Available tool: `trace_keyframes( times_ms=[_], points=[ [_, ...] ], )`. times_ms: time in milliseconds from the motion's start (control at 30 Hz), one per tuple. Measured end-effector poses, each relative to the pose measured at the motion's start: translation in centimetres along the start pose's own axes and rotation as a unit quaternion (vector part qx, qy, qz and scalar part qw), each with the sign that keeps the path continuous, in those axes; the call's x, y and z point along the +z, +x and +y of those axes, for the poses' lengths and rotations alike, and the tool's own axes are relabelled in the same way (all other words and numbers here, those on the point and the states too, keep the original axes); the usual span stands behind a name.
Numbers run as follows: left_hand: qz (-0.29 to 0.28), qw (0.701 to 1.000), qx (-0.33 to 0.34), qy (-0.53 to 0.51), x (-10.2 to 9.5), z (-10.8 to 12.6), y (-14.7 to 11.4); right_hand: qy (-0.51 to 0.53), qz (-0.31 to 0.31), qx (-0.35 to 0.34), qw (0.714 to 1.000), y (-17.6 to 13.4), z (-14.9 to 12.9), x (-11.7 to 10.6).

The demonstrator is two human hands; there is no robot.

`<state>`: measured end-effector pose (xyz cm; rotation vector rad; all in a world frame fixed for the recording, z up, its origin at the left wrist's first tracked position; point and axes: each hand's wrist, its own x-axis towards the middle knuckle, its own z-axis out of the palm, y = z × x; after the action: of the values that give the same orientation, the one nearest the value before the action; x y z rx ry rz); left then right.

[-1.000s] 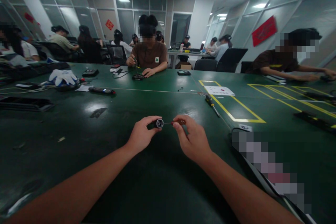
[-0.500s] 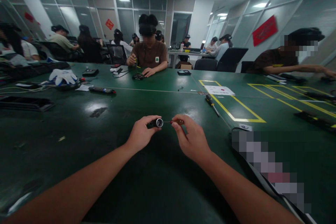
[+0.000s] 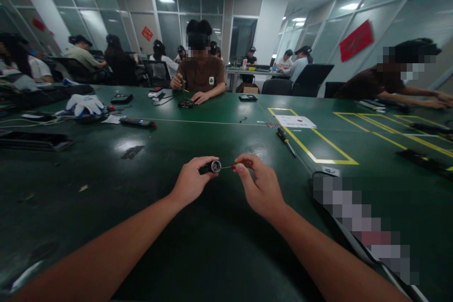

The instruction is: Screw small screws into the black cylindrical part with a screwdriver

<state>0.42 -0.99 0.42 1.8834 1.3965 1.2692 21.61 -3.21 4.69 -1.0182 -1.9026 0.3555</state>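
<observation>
My left hand (image 3: 191,180) is closed around a small black cylindrical part (image 3: 214,166) with a silver-rimmed round end turned toward me. Between the thumb and fingers of my right hand (image 3: 261,181) is a small screwdriver (image 3: 245,164) with a reddish-brown handle. Its thin shaft points left and the tip meets the side of the silver rim, or lies very close to it; I cannot tell which. Both hands are held just above the green table (image 3: 212,255). A larger black-and-yellow screwdriver (image 3: 286,141) lies beyond my right hand.
White gloves (image 3: 85,104), a dark tool (image 3: 137,122) and a black tray (image 3: 35,140) lie to the left. A paper sheet (image 3: 295,121) sits by yellow tape at the right. Opposite, a person (image 3: 201,71) handles a dark device. A pixelated object occupies the right front.
My right hand has shifted slightly right, and the screwdriver's handle is tilted up a little more. My left hand stays nearly still. The person at the far right has leaned forward.
</observation>
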Motion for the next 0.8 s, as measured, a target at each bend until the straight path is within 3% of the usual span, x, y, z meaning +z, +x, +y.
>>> trace_keyframes(
  times_ms=[133,333,800],
  points=[
    [0.002,1.000,-0.004,-0.001,0.01,0.01,-0.01,-0.011,0.027,-0.012,0.999,0.03,-0.04,-0.21],
    [-0.001,1.000,-0.006,-0.005,-0.05,0.07,-0.15,-0.052,0.000,-0.056,0.997,0.28,-0.24,-0.14],
    [-0.001,1.000,-0.008,-0.014,0.08,-0.33,0.00,-0.051,-0.005,-0.081,0.995,0.20,-0.45,0.03]
  ],
)
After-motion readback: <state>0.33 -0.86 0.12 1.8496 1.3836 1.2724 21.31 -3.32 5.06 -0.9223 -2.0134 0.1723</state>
